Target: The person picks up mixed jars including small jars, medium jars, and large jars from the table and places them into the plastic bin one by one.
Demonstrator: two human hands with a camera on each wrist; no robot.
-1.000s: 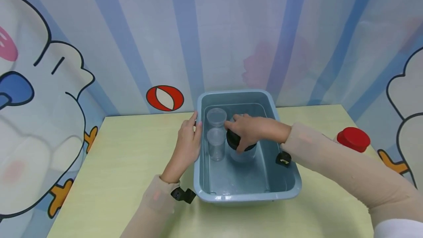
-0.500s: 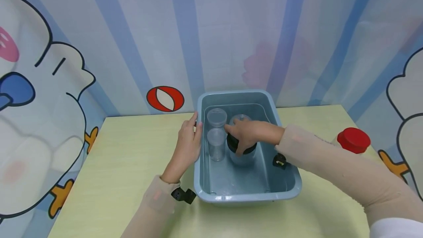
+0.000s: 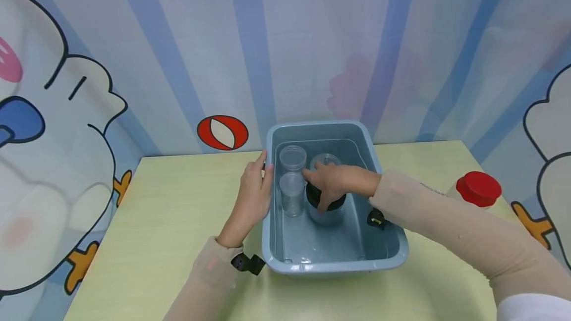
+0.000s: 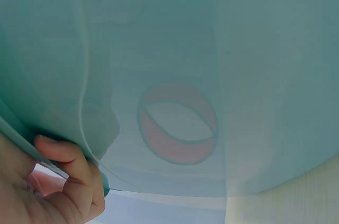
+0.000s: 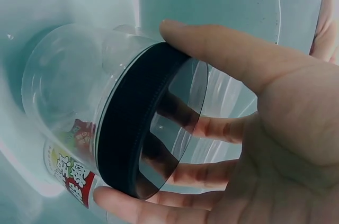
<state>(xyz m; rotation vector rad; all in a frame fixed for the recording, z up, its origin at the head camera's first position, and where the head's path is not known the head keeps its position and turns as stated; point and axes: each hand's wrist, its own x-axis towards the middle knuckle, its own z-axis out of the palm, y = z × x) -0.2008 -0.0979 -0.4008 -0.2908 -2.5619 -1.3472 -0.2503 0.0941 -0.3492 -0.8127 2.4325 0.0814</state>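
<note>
My right hand grips a clear plastic jar by its black lid, thumb on one side and fingers spread round the other. The jar is inside a blue plastic basin, beside several other clear containers. My left hand holds the basin's left rim; the left wrist view shows fingers curled at that rim. To the left of the held jar stands a clear tub, with another clear tub behind it. A third clear container shows just beyond my right hand.
A jar with a red lid stands at the table's right side, partly behind my right sleeve. The basin rests on a pale yellow table, close to the printed backdrop. In the right wrist view, a colourful label shows beside the held jar.
My right hand has moved slightly down and left with the jar's black lid, showing more of the container behind it. My left hand stays at the rim.
</note>
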